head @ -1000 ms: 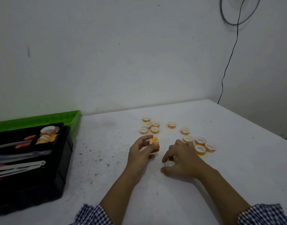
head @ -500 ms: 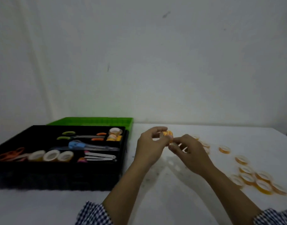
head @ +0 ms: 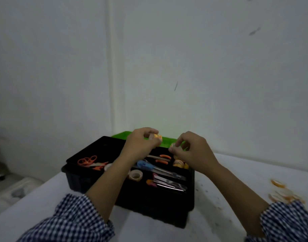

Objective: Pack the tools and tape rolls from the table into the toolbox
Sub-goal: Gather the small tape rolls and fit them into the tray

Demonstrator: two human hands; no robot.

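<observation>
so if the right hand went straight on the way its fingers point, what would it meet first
Probably the left hand, at the fingers pinching the orange tape roll. The right hand, gripping a pale roll, points leftward at it; depth is unclear.

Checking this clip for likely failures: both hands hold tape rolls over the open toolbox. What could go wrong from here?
The left grip pinches orange tape rolls by the fingertips above the toolbox; one could slip and land among the orange scissors. The right grip holds a small pale roll just as lightly. Loose rolls on the table, far right, might get overlooked.
</observation>
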